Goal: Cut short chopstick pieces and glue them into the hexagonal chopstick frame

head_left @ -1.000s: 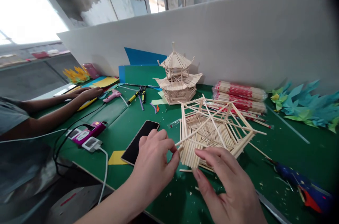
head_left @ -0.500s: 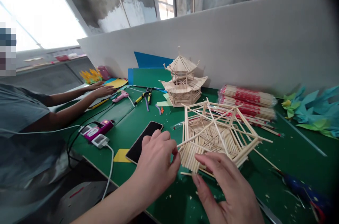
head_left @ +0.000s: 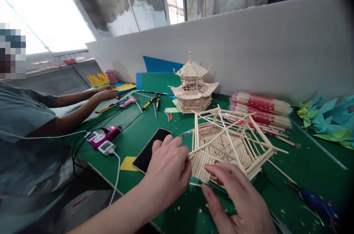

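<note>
A six-sided model of pale wooden sticks (head_left: 221, 145) lies in front of me, with a slatted floor and an open frame of crossed sticks above it. At its left corner is my left hand (head_left: 168, 164), fingers curled in a pinch on the end of a frame stick; the fingertips are partly hidden. My right hand (head_left: 238, 197) is by the model's front edge, thumb and fingers apart around the ends of the floor sticks. Below that edge lies a short loose stick (head_left: 195, 185). A phone (head_left: 151, 150) is partly behind my left hand.
A finished stick pagoda (head_left: 193, 90) stands behind the model, beside bagged stick bundles (head_left: 260, 106). Leftward are a pink glue gun (head_left: 128, 102), pliers (head_left: 151, 103) and a purple power strip (head_left: 106, 136) with cables. A blue-handled tool (head_left: 315, 199) lies right. A co-worker's arms (head_left: 80, 106) reach in from the left.
The whole view has shifted slightly, so things appear a little lower and farther right. Both hands keep nearly the same pose at the stick model.
</note>
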`<state>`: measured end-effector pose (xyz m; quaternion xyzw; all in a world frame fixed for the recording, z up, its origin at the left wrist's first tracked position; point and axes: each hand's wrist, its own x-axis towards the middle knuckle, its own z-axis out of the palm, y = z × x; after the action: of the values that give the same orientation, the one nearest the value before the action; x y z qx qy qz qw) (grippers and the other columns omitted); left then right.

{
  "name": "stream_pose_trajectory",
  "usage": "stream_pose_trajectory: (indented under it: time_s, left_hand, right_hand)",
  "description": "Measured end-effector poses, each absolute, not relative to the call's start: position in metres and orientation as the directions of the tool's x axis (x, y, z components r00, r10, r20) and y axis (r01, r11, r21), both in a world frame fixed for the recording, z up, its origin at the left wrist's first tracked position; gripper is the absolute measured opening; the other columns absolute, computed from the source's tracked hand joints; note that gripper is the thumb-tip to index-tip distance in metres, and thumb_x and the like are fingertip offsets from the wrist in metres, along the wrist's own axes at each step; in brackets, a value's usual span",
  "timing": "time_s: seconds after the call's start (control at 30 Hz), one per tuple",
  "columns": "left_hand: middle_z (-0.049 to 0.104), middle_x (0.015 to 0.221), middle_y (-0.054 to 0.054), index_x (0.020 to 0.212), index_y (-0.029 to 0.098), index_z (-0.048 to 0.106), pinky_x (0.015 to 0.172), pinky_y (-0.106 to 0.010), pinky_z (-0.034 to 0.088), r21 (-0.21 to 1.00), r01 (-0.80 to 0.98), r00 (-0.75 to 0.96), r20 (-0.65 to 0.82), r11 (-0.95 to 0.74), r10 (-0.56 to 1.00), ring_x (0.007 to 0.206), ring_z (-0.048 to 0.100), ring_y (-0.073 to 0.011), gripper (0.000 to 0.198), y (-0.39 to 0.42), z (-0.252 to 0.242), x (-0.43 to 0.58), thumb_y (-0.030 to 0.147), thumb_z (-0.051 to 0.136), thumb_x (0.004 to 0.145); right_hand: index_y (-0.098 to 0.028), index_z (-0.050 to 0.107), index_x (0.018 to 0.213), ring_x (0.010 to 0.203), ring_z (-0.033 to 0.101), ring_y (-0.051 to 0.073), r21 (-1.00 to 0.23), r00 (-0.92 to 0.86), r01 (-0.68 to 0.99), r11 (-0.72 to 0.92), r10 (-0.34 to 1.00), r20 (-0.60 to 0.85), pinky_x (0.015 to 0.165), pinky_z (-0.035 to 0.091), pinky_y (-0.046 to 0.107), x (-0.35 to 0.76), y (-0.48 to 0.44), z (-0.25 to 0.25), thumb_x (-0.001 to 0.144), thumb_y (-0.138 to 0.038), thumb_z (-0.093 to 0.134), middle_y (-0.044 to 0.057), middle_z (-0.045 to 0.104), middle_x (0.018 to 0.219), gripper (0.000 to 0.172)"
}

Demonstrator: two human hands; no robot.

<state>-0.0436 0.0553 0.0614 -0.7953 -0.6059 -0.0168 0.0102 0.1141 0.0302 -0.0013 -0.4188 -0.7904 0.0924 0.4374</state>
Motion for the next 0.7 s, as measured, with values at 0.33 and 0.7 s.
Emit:
stream_pose_trajectory:
  time_s: [0.33,0.7]
  left_hand:
    - [0.052,0.071,-0.004,0.061,0.019,0.054,0.059,-0.035,0.030,0.033,0.957,0.284,0.079,-0.288,0.955,0.075,0.047,-0.0236,0.020,0.063,0.067,-0.045,0.019,0.043,0.078]
    - [0.050,0.064,0.000,0.075,0.016,0.060,0.054,-0.027,0.035,0.872,0.472,-0.129,-0.076,0.129,0.989,0.062,0.045,-0.0160,0.012,0.045,0.032,-0.075,0.023,0.051,0.074]
  right_hand:
    - [-0.019,0.053,0.107,0.089,0.058,0.017,-0.518,-0.263,0.581,0.628,0.747,0.610,0.070,0.052,0.026,0.114,0.031,-0.001,0.081,-0.023,0.054,0.006,0.058,0.095,0.026]
    - [-0.021,0.056,0.104,0.087,0.057,0.014,-0.515,-0.209,0.596,0.616,0.738,0.641,0.072,0.048,0.023,0.115,0.030,0.009,0.083,-0.019,0.052,0.005,0.058,0.094,0.021]
